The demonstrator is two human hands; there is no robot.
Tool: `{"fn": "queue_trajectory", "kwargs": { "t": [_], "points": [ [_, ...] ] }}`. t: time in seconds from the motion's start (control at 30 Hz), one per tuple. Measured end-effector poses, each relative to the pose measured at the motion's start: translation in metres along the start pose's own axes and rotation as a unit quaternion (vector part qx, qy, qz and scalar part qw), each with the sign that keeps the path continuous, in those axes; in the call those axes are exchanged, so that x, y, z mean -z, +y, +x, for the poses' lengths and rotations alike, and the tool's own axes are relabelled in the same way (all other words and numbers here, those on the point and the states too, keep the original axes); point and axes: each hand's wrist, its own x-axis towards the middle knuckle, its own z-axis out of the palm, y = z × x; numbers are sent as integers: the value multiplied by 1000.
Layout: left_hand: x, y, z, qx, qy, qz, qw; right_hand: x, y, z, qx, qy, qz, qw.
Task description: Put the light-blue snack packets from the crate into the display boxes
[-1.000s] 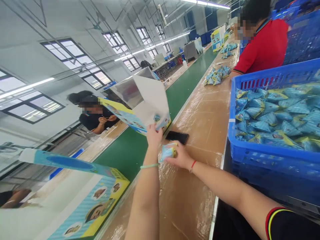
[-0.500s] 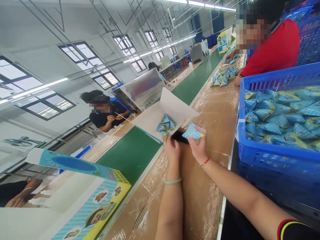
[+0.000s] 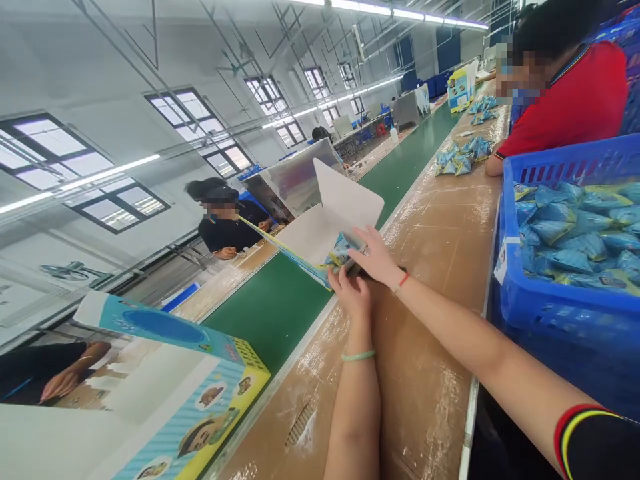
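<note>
An open carton (image 3: 305, 230) with a white inside and raised flaps lies tilted across the belt's edge. Small blue-and-yellow pyramid-shaped packets (image 3: 339, 248) are in it. My left hand (image 3: 353, 295) is at the carton's near edge, fingers curled over the rim beside the packets. Over the carton's right side reaches my right hand (image 3: 376, 259), its fingers stretched out and apart against the packets, with nothing gripped in it. The carton's bottom and part of the packets are hidden behind my hands.
A blue crate (image 3: 575, 293) full of similar packets stands at the right. Another printed carton (image 3: 200, 407) is at the lower left. A green conveyor belt (image 3: 250, 320) runs beside the brown worktop (image 3: 425, 333). A co-worker in red (image 3: 575, 100) leans near a packet pile (image 3: 460, 159).
My right hand has moved left from the worktop into the carton and let go of the packet it held. The carton's flap stands more upright. The whole view has shifted slightly.
</note>
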Motion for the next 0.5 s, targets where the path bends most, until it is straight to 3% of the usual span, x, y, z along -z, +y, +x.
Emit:
{"fn": "queue_trajectory", "kwargs": {
  "t": [0.07,0.17,0.33,0.4,0.5],
  "points": [
    [-1,4,0,1,11,-17,1000,25,6,-41,21,-4,10,1000],
    [-3,7,-1,-8,-62,-2,998,69,4,-103,75,-25,-30,996],
    [-10,-2,-6,26,-176,48,983,154,-35,-182,131,-38,-195,971],
    [-13,-8,-8,29,-205,47,977,197,-62,-208,179,-11,-288,941],
    [-16,-12,-7,27,-237,51,970,276,-105,-235,267,55,-454,848]
  ]
}}
